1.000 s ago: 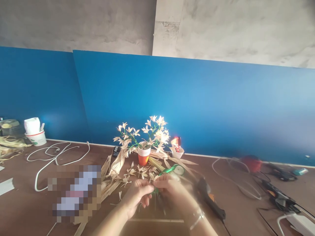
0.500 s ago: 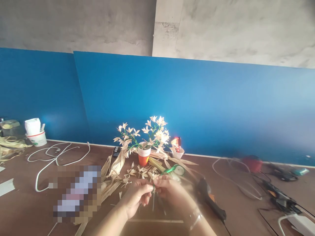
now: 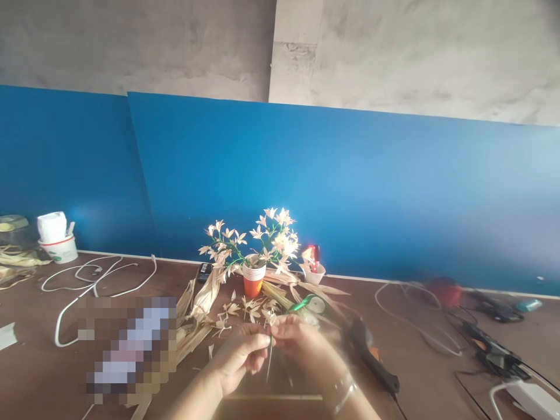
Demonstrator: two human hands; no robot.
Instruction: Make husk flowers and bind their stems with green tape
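Note:
My left hand (image 3: 238, 356) and my right hand (image 3: 301, 344) meet low in the middle over the brown table (image 3: 437, 373). Both pinch a thin stem (image 3: 268, 363) with a small pale flower at its top, wound with green tape. The stem hangs down between my fingers. A roll of green tape (image 3: 311, 303) lies just beyond my right hand. Several loose pale flowers (image 3: 245, 309) lie on the table ahead of my hands. Behind them an orange paper cup (image 3: 253, 280) holds a bunch of finished flowers (image 3: 258, 236) on green stems.
Dried husks (image 3: 201, 303) lie left of the cup. A black glue gun (image 3: 371, 356) rests to my right. White cables (image 3: 91, 280) lie on the left, more cables (image 3: 420, 326) and tools on the right. A white cup (image 3: 59, 248) stands far left by the blue wall (image 3: 350, 192).
My hands have stayed together on the stem, with small finger movements. The view has shifted slightly to the right and down.

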